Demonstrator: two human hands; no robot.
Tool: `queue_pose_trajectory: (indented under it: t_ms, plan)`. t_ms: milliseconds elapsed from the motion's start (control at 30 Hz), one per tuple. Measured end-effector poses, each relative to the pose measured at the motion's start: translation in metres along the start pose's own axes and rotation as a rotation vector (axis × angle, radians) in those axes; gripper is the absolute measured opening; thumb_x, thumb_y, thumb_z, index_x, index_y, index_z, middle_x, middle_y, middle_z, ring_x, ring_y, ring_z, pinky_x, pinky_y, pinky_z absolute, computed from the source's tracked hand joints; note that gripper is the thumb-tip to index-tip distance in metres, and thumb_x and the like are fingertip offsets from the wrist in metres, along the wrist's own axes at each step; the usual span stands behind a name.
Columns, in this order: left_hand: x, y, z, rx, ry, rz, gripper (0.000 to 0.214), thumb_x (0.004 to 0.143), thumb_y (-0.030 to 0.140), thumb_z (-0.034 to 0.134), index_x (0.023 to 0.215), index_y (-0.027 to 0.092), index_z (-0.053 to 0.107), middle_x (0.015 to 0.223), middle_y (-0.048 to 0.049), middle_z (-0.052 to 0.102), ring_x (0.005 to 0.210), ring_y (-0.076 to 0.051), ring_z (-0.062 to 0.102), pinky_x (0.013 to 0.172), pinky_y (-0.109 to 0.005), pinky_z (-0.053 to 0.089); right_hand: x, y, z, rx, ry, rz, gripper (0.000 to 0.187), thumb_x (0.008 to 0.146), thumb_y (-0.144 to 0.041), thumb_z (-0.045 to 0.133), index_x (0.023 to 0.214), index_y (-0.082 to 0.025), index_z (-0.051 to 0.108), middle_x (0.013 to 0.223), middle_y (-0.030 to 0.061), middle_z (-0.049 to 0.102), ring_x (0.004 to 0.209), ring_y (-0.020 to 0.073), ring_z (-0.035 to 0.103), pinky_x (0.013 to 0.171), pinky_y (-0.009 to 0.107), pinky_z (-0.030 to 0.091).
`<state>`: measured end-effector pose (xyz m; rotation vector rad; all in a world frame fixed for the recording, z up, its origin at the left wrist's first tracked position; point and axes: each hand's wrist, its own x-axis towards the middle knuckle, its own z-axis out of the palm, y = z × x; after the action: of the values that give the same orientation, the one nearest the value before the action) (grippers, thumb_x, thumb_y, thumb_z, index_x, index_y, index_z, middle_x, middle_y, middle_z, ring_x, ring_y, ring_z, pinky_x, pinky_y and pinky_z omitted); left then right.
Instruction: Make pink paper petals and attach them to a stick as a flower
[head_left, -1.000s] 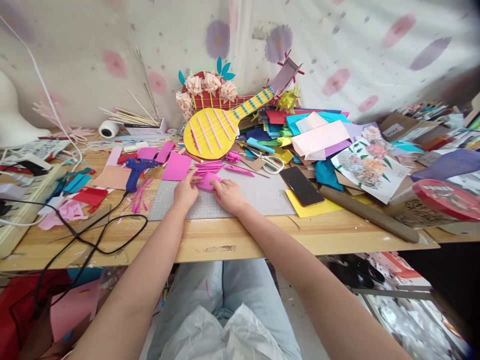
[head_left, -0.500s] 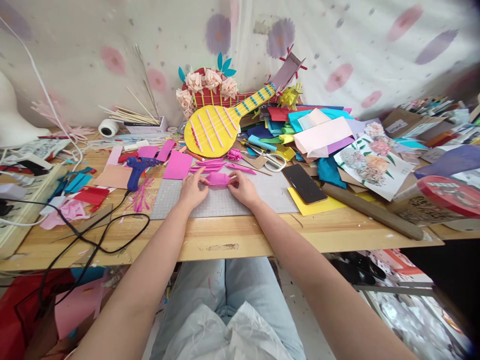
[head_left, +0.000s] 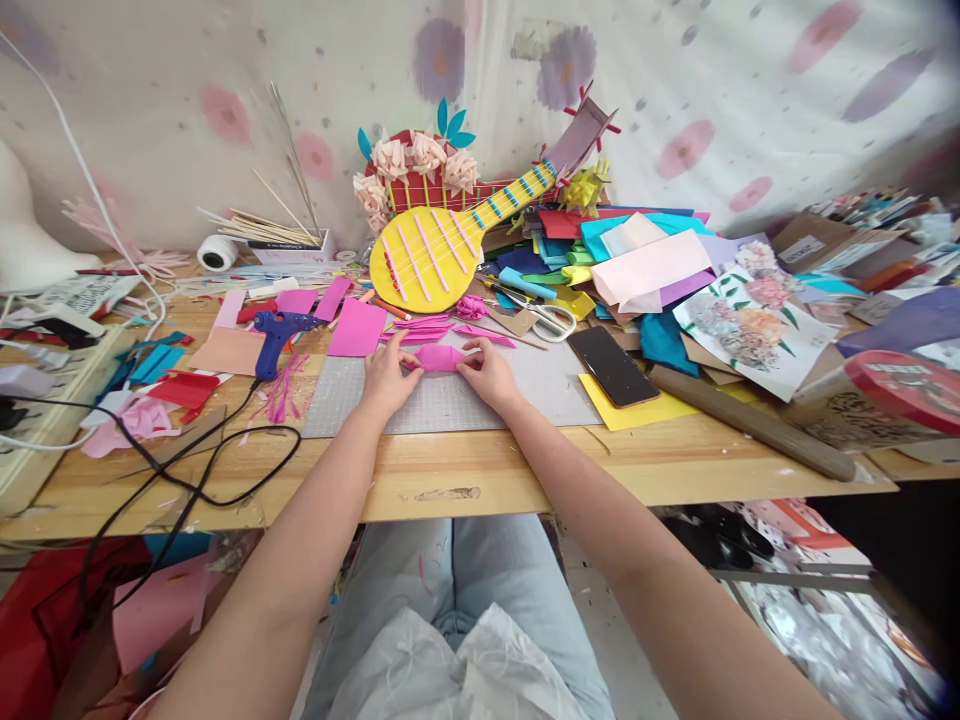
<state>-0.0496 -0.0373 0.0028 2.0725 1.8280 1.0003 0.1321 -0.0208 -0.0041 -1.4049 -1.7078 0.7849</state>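
A small folded pink paper piece (head_left: 439, 357) is held just above the grey cutting mat (head_left: 525, 392). My left hand (head_left: 388, 378) pinches its left end and my right hand (head_left: 487, 372) pinches its right end, fingers closed on it. More pink paper strips and petals (head_left: 420, 328) lie just behind the hands. A pink sheet (head_left: 355, 328) rests to the left of them.
A blue glue gun (head_left: 274, 335) with a black cord lies left of the mat. Scissors (head_left: 544, 318), a dark phone (head_left: 611, 366), yellow paper and a wooden roller (head_left: 750, 422) sit right. A yellow paper guitar (head_left: 442, 250) and piled coloured sheets stand behind.
The pink piece was pressed flat on the mat under both hands; now it is lifted slightly and stretched between both hands. The view has shifted a little.
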Motion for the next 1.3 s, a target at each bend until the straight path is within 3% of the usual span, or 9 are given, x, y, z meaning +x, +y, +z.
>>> queue_pose_trajectory:
  t_ms: [233,500,667,900,1300]
  plan:
    - [0.001,-0.0014,0.0002,0.001,0.004,-0.03,0.058,0.075,0.03,0.06,0.129,0.023,0.039,0.088,0.0001,0.071,0.096,-0.019,0.059,0.091,-0.037,0.032,0.0016,0.0023,0.0004,0.01,-0.025,0.027,0.022,0.071,-0.025,0.059,0.09,-0.021,0.048,0.076,-0.0026,0.067,0.072,0.0138,0.062,0.072,0.03,0.044]
    - [0.0022,0.0009,-0.0021,-0.023,-0.052,-0.052,0.052,0.075,0.024,0.059,0.124,0.024,0.045,0.083,0.001,0.071,0.09,-0.018,0.06,0.09,-0.038,0.034,0.0024,0.0024,0.0011,-0.016,-0.023,0.009,0.017,0.074,-0.02,0.055,0.09,-0.022,0.05,0.077,-0.0018,0.068,0.075,0.0143,0.061,0.074,0.031,0.044]
    - [0.0021,0.0024,-0.0009,-0.025,-0.016,-0.033,0.052,0.073,0.029,0.062,0.122,0.024,0.046,0.085,0.0005,0.071,0.095,-0.019,0.059,0.091,-0.038,0.033,0.0026,0.0025,0.0024,-0.045,-0.006,-0.003,0.017,0.074,-0.022,0.054,0.091,-0.022,0.05,0.077,-0.0021,0.067,0.075,0.0142,0.061,0.074,0.031,0.044]
    - [0.0019,0.0035,0.0019,0.003,0.002,-0.065,0.047,0.072,0.028,0.062,0.116,0.022,0.048,0.081,0.0011,0.07,0.086,-0.018,0.061,0.089,-0.037,0.034,0.0019,0.0025,0.0024,-0.056,-0.017,-0.013,0.021,0.074,-0.028,0.056,0.094,-0.022,0.049,0.076,-0.0024,0.066,0.071,0.0139,0.06,0.07,0.029,0.044]
    - [0.0013,0.0069,0.0017,0.018,0.042,-0.093,0.047,0.071,0.031,0.063,0.115,0.023,0.046,0.08,0.0009,0.07,0.09,-0.019,0.059,0.09,-0.038,0.033,0.0012,-0.0011,0.0066,-0.155,0.015,-0.029,0.021,0.076,-0.024,0.053,0.096,-0.023,0.048,0.071,-0.0039,0.062,0.069,0.0145,0.057,0.072,0.031,0.042]
